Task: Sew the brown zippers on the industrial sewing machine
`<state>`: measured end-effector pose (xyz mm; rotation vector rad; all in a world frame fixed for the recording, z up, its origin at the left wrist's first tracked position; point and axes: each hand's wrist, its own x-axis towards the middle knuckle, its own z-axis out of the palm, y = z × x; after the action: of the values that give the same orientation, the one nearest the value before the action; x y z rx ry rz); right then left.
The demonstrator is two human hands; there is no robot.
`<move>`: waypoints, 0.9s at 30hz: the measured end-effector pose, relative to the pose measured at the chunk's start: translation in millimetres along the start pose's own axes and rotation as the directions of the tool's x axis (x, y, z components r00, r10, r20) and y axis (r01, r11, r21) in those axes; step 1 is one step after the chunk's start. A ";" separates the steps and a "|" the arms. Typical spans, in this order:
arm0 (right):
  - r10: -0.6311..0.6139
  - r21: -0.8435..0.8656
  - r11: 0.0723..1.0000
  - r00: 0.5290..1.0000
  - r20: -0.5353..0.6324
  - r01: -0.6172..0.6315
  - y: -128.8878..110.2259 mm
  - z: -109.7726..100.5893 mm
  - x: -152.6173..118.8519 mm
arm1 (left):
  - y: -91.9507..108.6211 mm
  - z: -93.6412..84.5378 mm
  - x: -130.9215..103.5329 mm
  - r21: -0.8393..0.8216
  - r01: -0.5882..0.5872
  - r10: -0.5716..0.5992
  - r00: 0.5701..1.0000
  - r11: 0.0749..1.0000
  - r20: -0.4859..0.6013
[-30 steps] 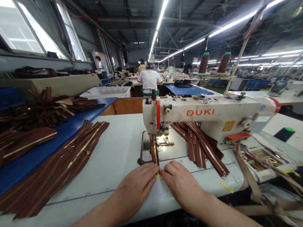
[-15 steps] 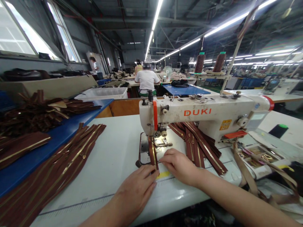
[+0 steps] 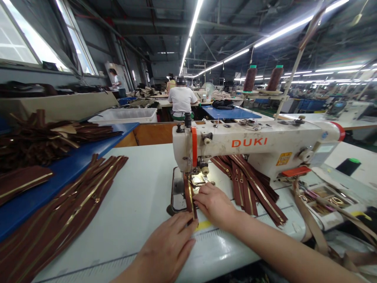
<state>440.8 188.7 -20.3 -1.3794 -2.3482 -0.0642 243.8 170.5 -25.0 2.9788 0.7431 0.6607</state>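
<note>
A brown zipper strip with gold teeth [image 3: 189, 194] lies lengthwise under the needle area of the white sewing machine [image 3: 220, 137]. At the strip's near end, my left hand [image 3: 173, 239] has its fingers together on the fabric. My right hand [image 3: 213, 202] is pinched at the strip's right edge, just in front of the presser foot. More brown zippers [image 3: 256, 184] lie beneath the machine arm at the right. Another bundle of long zippers [image 3: 85, 200] is spread on the left of the table.
A brown pile [image 3: 38, 141] covers part of the blue surface [image 3: 67, 173] at far left. An open tray of metal rings [image 3: 332, 202] and hanging beige straps [image 3: 309, 216] are at right. A person in white [image 3: 181, 98] sits ahead.
My right hand has shifted slightly left, closer to the strip. My left hand is a little lower in the picture, still on the strip. The view has shifted slightly.
</note>
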 end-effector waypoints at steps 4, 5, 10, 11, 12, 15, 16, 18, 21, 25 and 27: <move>-0.012 -0.003 1.000 1.000 -0.013 0.012 -1.1 0.4 -0.6 | -1.8 3.1 -2.9 0.011 0.002 -0.002 1.000 1.000 -0.003; -0.014 0.002 1.000 1.000 -0.017 0.014 -1.0 0.8 -1.1 | -2.4 3.7 -3.3 0.012 -0.004 0.004 1.000 1.000 -0.014; -0.009 0.017 1.000 1.000 -0.016 0.010 -1.3 2.4 -3.7 | -4.4 4.6 -3.0 0.021 -0.040 0.041 0.998 0.999 -0.040; -0.008 0.016 1.000 1.000 -0.015 0.008 -1.6 2.6 -4.0 | -4.6 4.4 -2.9 0.025 -0.047 0.048 0.998 0.999 -0.040; -0.007 0.012 1.000 1.000 -0.017 0.007 -1.9 2.8 -4.3 | -4.6 4.2 -2.8 0.028 -0.049 0.050 0.998 0.998 -0.038; -0.009 -0.003 1.000 1.000 -0.028 0.009 -2.2 3.2 -4.3 | -4.6 3.5 -2.7 0.036 -0.057 0.058 0.998 0.998 -0.033; -0.009 -0.007 1.000 1.000 -0.030 0.009 -2.0 3.2 -3.9 | -4.6 3.3 -2.5 0.034 -0.056 0.058 0.998 0.998 -0.036; -0.014 -0.018 1.000 1.000 -0.025 0.013 -1.0 3.0 -2.6 | -4.6 2.4 -1.3 0.024 -0.039 0.039 0.999 0.999 -0.032; -0.044 -0.060 0.997 0.999 -0.002 0.044 2.1 2.6 1.8 | -5.8 -0.2 4.3 0.020 0.009 -0.009 1.000 1.000 -0.003; -0.072 -0.128 0.989 0.997 0.008 0.072 8.8 4.5 10.8 | -10.6 -4.1 18.2 0.018 0.031 -0.031 0.999 0.999 0.040; -0.077 -0.146 0.986 0.997 0.005 0.077 12.2 6.1 15.1 | -14.5 -3.9 24.9 0.021 0.038 -0.039 0.998 0.999 0.044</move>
<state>442.7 208.8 -22.2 -1.3532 -2.4375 -0.2643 255.6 194.2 -13.0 2.9784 0.8071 0.5873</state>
